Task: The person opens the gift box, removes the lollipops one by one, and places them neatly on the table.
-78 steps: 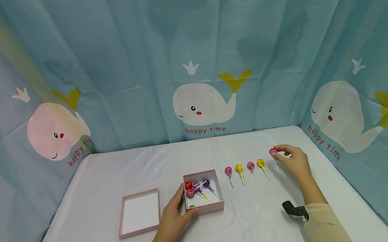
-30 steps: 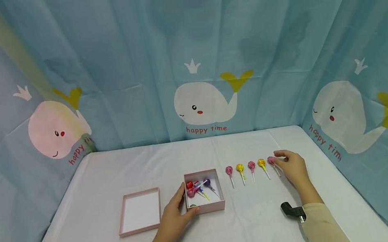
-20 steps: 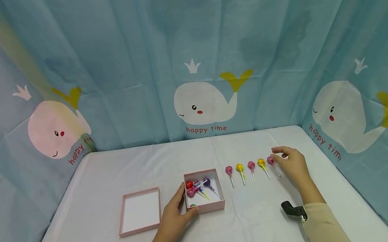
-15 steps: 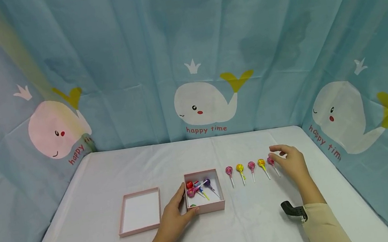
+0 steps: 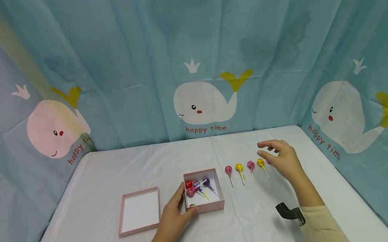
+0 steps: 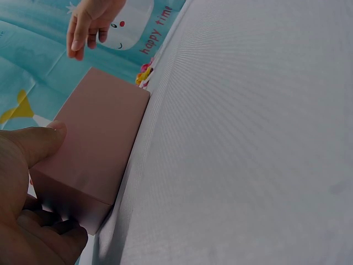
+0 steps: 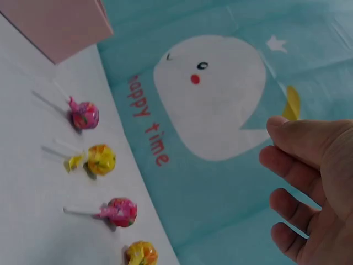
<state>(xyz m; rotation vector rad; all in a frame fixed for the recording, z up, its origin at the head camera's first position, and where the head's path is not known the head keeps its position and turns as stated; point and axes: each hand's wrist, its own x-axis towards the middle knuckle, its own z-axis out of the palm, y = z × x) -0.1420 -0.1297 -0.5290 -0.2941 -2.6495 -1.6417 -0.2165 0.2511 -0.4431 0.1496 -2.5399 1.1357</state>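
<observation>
My left hand (image 5: pixel 173 218) grips a pink box (image 5: pixel 210 206) at its left front corner; in the left wrist view the thumb lies on one wall and the fingers curl against another. Inside the box are several lollipops, among them a purple one (image 5: pixel 206 182) and a red one (image 5: pixel 189 184). My right hand (image 5: pixel 282 159) hovers, holding nothing, above the right end of a row of lollipops. It partly hides the last pink lollipop. Left of that lie a yellow-orange lollipop (image 5: pixel 261 163), a pink lollipop (image 7: pixel 122 212), a yellow lollipop (image 7: pixel 101 160) and another pink lollipop (image 7: pixel 85 115).
The pink-edged box lid (image 5: pixel 141 228) lies inside up on the white tablecloth (image 5: pixel 246 229), left of the box. A blue curtain (image 5: pixel 126 64) with printed whales hangs behind and at both sides. A black wrist mount (image 5: pixel 287 212) juts from the right sleeve.
The right hand has set a pink lollipop down at the row's right end and let go of it. Now it has risen and shifted left. The left hand stays on the box.
</observation>
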